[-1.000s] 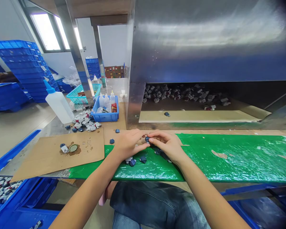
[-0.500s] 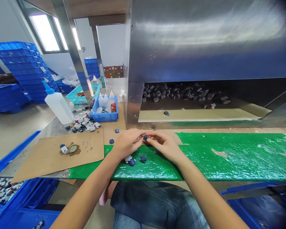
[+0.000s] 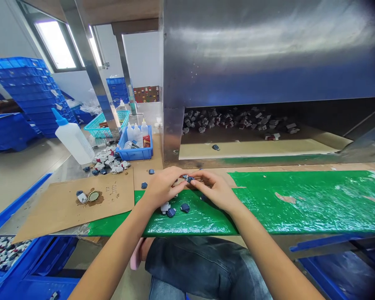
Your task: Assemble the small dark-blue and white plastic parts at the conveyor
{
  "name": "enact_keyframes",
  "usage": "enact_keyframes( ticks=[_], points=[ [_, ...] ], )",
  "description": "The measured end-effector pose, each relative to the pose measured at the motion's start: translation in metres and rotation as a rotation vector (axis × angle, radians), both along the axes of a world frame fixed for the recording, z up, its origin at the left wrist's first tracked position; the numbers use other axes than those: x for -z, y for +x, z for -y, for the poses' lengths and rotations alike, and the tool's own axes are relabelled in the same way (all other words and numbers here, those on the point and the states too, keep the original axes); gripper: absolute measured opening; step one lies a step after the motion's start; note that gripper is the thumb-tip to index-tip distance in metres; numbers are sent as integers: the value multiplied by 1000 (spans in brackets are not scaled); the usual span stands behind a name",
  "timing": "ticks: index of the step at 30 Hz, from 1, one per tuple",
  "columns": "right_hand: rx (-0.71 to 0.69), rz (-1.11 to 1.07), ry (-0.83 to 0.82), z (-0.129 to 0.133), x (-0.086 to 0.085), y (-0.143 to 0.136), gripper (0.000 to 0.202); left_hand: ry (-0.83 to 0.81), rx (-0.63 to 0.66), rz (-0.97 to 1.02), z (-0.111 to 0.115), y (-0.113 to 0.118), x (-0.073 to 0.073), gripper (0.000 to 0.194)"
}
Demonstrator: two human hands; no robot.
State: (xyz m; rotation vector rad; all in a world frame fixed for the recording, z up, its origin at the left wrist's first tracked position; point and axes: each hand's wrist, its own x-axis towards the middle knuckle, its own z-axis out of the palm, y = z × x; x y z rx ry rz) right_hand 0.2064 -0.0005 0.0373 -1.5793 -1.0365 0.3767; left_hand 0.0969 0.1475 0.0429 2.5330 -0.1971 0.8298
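Over the green-covered bench edge [image 3: 268, 208], my left hand [image 3: 164, 185] and my right hand [image 3: 215, 189] meet with fingertips pinched around one small dark blue plastic piece [image 3: 188, 178]. Both hands are closed on it; its exact shape is partly covered by the fingers. Just below my left hand lie a white piece [image 3: 165, 207] and a dark blue piece [image 3: 171, 213], with another blue piece [image 3: 185, 208] to their right. Two more blue pieces, one nearer [image 3: 144, 185] and one farther [image 3: 151, 171], rest on the cardboard left of my hands.
A cardboard sheet [image 3: 59, 208] at left carries a bottle cap [image 3: 93, 196] on a wet stain. Behind it are a white squeeze bottle [image 3: 73, 141], a heap of pieces [image 3: 111, 160] and a blue basket [image 3: 134, 154]. A metal hood [image 3: 268, 54] covers many pieces.
The dark blue piece has turned slightly between my fingertips, showing more of itself. My hands stay in nearly the same place; the whole view has shifted a little.
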Motion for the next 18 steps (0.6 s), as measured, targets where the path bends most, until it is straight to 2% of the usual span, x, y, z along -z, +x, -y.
enact_keyframes(
  ticks=[18],
  points=[
    [-68, -68, -41, 2, -2, 0, 25, 37, 63, 131, -3, 1, 7, 10]
  ],
)
